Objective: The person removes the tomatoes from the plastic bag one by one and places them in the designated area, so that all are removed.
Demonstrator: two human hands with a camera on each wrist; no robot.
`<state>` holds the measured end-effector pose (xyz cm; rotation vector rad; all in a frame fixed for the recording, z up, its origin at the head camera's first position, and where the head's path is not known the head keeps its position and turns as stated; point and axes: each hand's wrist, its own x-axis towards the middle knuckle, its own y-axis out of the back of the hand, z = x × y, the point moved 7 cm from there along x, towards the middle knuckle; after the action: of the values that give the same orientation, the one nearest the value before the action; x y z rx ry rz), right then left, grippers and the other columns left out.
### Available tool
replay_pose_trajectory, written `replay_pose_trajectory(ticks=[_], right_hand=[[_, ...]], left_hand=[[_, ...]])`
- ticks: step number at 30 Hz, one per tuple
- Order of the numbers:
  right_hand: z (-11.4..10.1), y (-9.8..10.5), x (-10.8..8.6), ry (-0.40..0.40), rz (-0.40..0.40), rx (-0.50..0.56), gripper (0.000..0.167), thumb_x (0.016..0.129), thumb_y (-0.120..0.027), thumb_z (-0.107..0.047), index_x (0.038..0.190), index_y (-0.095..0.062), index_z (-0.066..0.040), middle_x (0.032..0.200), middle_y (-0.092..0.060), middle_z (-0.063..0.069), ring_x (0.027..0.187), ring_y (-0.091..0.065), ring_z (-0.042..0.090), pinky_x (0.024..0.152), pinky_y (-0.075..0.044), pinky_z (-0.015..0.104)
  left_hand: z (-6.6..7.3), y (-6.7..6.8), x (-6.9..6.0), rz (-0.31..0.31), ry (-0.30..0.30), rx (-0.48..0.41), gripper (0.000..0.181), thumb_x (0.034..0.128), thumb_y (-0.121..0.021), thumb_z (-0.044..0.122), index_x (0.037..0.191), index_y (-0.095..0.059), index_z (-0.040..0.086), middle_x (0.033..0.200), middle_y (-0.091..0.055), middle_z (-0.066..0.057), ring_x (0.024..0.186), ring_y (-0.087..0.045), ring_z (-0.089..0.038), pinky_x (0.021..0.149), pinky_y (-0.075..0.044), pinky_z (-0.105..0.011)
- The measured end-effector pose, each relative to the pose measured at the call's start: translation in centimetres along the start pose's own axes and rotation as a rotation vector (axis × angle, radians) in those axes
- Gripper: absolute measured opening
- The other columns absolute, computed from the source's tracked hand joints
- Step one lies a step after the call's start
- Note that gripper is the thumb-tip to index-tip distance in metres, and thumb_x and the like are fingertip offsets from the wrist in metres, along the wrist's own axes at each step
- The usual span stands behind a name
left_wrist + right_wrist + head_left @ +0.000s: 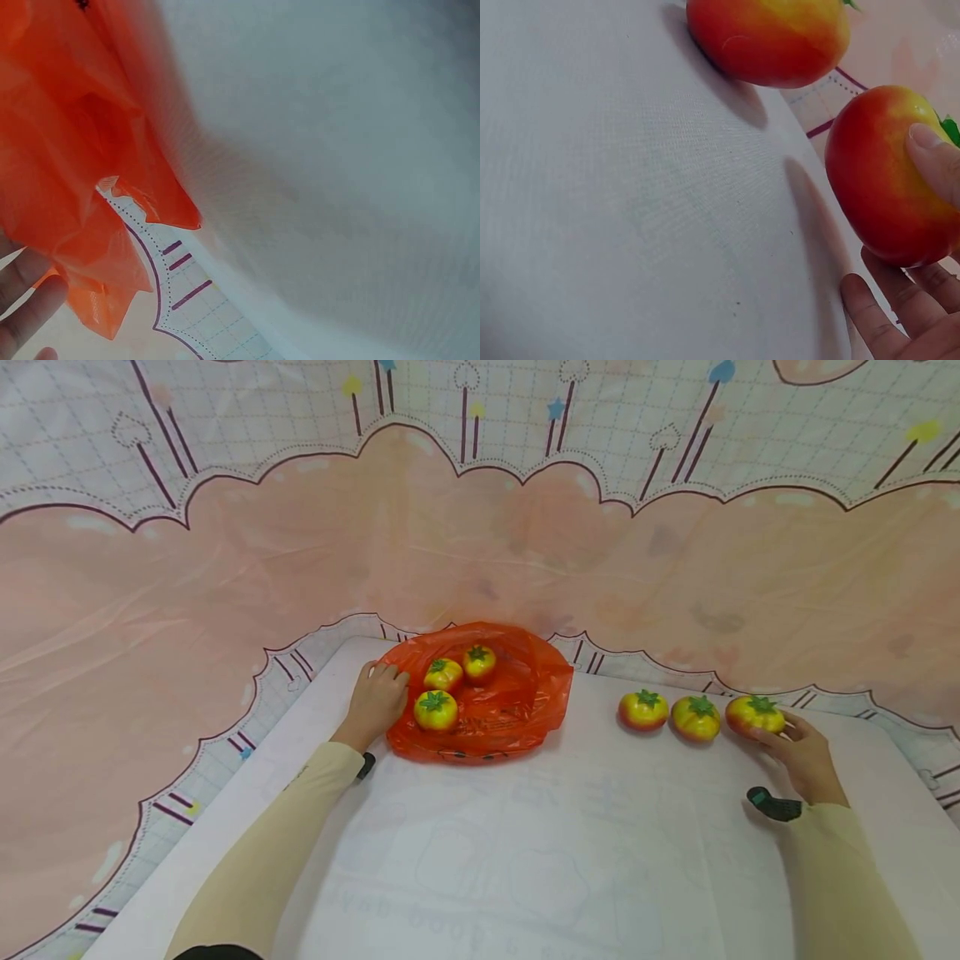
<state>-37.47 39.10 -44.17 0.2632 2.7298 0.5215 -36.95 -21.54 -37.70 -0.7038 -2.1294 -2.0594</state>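
A red plastic bag (510, 727) lies spread open at the back of the table, with three yellow-and-red tomatoes (436, 711) on its left part. At the bag's left edge, my left hand (377, 697) grips the plastic; in the left wrist view its fingers (37, 307) show beside the crumpled bag (67, 150). Far to the right, my right hand (808, 756) holds the end tomato (752, 716) of a row. The right wrist view has the thumb on top of this tomato (889, 180) and fingers below it. Two more tomatoes (695, 719) stand to its left.
The white table (525, 877) carries everything. A patterned pink and white cloth (480, 543) rises behind it and along its sides. Each wrist wears a black device (774, 804); the left one is mostly hidden.
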Motion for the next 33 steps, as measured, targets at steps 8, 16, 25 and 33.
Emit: replay_pose_trajectory(ticks=[8, 16, 25, 33], right_hand=[[-0.09, -0.3, 0.34, 0.008, 0.017, -0.02, 0.091, 0.088, -0.061, -0.039, 0.151, -0.003, -0.009, 0.157, 0.004, 0.02, 0.144, -0.003, 0.041, 0.114, -0.019, 0.05], [0.45, -0.13, 0.86, -0.005, 0.007, -0.097, 0.094, 0.087, -0.061, -0.043, 0.15, 0.0, -0.008, 0.156, 0.003, 0.023, 0.142, -0.003, 0.046, 0.114, -0.015, 0.056], [0.62, 0.03, 0.92, -0.003, -0.017, -0.156, 0.101, 0.084, -0.059, -0.054, 0.15, 0.002, -0.009, 0.155, 0.002, 0.026, 0.141, -0.004, 0.05, 0.112, -0.015, 0.06], [0.78, 0.2, 0.33, 0.019, -0.063, -0.234, 0.101, 0.086, -0.053, -0.058, 0.149, 0.004, -0.005, 0.153, 0.003, 0.03, 0.138, -0.005, 0.053, 0.11, -0.016, 0.063]], left_hand=[[0.04, 0.0, -0.02, 0.01, -0.006, 0.011, 0.02, 0.0873, -0.064, 0.016, 0.103, -0.065, 0.002, 0.101, -0.065, -0.016, 0.104, -0.057, -0.033, 0.106, -0.036, -0.053], [-0.01, -0.19, 0.08, 0.007, -0.011, 0.001, 0.02, 0.0887, -0.061, 0.015, 0.103, -0.065, 0.002, 0.101, -0.065, -0.016, 0.103, -0.057, -0.032, 0.106, -0.035, -0.053], [-0.13, -0.22, 0.18, 0.019, -0.013, -0.003, 0.019, 0.0882, -0.062, 0.015, 0.102, -0.065, 0.002, 0.099, -0.065, -0.016, 0.103, -0.057, -0.032, 0.106, -0.036, -0.053], [-0.14, -0.5, 0.36, 0.016, -0.015, 0.001, 0.02, 0.088, -0.063, 0.015, 0.102, -0.065, 0.002, 0.1, -0.065, -0.016, 0.103, -0.057, -0.032, 0.106, -0.036, -0.053]])
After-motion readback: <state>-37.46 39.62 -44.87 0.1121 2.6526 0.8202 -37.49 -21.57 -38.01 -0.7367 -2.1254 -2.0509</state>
